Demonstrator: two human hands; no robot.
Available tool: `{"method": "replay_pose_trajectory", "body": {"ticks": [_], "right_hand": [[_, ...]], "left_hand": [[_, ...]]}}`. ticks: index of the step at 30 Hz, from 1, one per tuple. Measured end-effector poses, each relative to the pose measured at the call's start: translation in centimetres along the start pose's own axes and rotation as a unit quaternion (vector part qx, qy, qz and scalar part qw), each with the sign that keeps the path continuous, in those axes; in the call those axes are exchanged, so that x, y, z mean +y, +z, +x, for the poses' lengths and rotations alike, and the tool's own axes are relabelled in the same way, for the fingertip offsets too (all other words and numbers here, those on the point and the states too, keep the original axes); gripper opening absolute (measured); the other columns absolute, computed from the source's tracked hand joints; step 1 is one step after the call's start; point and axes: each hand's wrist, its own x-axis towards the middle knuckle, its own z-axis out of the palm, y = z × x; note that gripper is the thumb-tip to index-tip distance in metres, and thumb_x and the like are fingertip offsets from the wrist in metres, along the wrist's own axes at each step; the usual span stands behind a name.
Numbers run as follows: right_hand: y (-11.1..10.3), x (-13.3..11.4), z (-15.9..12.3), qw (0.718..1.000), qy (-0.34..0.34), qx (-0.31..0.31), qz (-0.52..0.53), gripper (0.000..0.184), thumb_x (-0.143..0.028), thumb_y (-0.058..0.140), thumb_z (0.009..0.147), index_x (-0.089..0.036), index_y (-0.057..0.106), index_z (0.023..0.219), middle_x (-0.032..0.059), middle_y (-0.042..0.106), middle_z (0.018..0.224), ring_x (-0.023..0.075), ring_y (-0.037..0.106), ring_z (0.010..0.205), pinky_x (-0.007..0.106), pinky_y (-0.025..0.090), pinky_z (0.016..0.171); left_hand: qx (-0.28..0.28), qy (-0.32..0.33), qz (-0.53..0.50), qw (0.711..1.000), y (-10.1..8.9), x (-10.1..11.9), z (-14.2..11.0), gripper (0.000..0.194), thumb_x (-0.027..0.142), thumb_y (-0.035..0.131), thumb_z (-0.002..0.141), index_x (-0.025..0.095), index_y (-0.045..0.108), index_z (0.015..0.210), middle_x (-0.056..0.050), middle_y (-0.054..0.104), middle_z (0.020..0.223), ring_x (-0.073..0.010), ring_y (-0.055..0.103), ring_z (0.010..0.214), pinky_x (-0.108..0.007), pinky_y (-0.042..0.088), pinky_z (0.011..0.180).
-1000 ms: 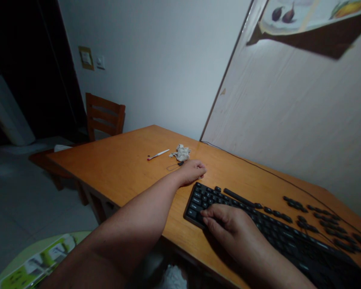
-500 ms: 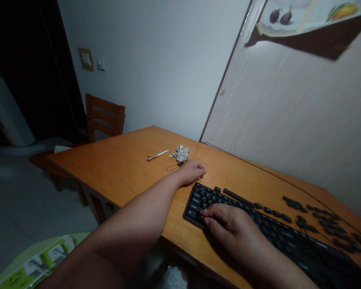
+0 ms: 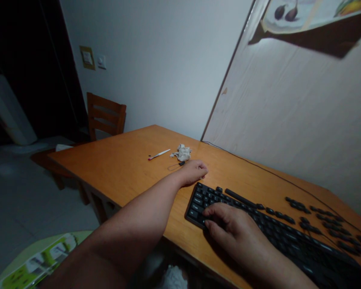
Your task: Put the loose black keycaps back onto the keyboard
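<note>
- Tabletop (image 3: 123, 160) carries the keyboard (image 3: 279, 233); a strong push could slide it.
- Right hand (image 3: 233, 226): fingers slightly apart at the keyboard's left end; careless pressure may hit a neighbouring key.
- Left hand (image 3: 193, 171): fingers curled; whether holding anything, I cannot tell.
- Loose keys (image 3: 297, 205): one sweep might scatter them.

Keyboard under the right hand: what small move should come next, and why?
Perhaps a light downward press with the right hand at the left end of the keyboard, to check the keys there sit firmly: the hand is at that end, and loose keys lie on the table beyond. Whether it pinches a key is unclear.
</note>
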Motion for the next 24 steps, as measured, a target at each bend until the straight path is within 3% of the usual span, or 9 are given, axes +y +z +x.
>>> {"method": "replay_pose_trajectory", "body": {"ticks": [10, 12, 15, 17, 20, 24], "right_hand": [[0.4, 0.8, 0.3, 0.997, 0.013, 0.001, 0.076, 0.011, -0.025, 0.055, 0.09, -0.023, 0.063, 0.083, -0.0029, 0.06, 0.071, 0.0144, 0.054, 0.065, 0.026, 0.039, 0.059], [0.2, 1.3, 0.6, 0.993, 0.008, 0.04, 0.109, 0.013, -0.029, 0.054, 0.092, -0.023, 0.062, 0.084, -0.0028, 0.057, 0.069, 0.0144, 0.052, 0.064, 0.026, 0.04, 0.058], [-0.4, 2.2, 1.1, 0.981, 0.0, 0.157, 0.112, 0.015, -0.035, 0.056, 0.094, -0.022, 0.064, 0.09, -0.0007, 0.061, 0.076, 0.016, 0.056, 0.07, 0.028, 0.044, 0.064], [-0.9, 2.8, 1.4, 0.968, -0.014, 0.235, 0.082, 0.015, -0.035, 0.058, 0.094, -0.022, 0.065, 0.093, 0.0011, 0.064, 0.083, 0.0174, 0.06, 0.076, 0.029, 0.045, 0.069], [-1.5, 3.3, 1.6, 0.95, -0.047, 0.306, 0.028, 0.011, -0.032, 0.06, 0.093, -0.023, 0.066, 0.094, 0.0017, 0.065, 0.087, 0.018, 0.061, 0.08, 0.03, 0.046, 0.072], [-1.9, 3.3, 1.7, 0.937, -0.086, 0.339, -0.02, 0.009, -0.027, 0.059, 0.094, -0.025, 0.066, 0.098, 0.0023, 0.064, 0.09, 0.018, 0.06, 0.082, 0.03, 0.046, 0.071]], "left_hand": [[-0.002, -0.001, -0.002, 1.0, 0.0, 0.1, -0.1, 0.015, 0.029, 0.061, 0.077, 0.014, 0.064, 0.081, -0.001, 0.065, 0.067, -0.0125, 0.057, 0.062, -0.022, 0.039, 0.056], [0.0, 0.003, -0.004, 1.0, 0.1, 0.5, -0.2, 0.015, 0.029, 0.061, 0.078, 0.014, 0.064, 0.081, 0.0, 0.063, 0.067, -0.0117, 0.055, 0.06, -0.022, 0.037, 0.055], [0.0, 0.014, -0.034, 0.999, 0.3, 1.5, -0.5, 0.018, 0.031, 0.061, 0.079, 0.014, 0.064, 0.085, -0.001, 0.065, 0.073, -0.0108, 0.054, 0.063, -0.022, 0.038, 0.058], [-0.014, 0.018, -0.116, 0.993, 0.4, 2.7, -0.9, 0.021, 0.033, 0.064, 0.08, 0.015, 0.064, 0.089, -0.003, 0.067, 0.08, -0.0113, 0.056, 0.069, -0.022, 0.042, 0.062], [-0.079, 0.014, -0.197, 0.977, 0.4, 4.6, -1.9, 0.027, 0.038, 0.068, 0.08, 0.014, 0.066, 0.093, -0.005, 0.07, 0.086, -0.0106, 0.055, 0.07, -0.023, 0.041, 0.065], [-0.17, -0.012, -0.245, 0.954, 0.3, 6.3, -3.4, 0.03, 0.039, 0.073, 0.079, 0.014, 0.071, 0.095, -0.006, 0.07, 0.089, -0.0103, 0.056, 0.072, -0.023, 0.04, 0.066]]}}
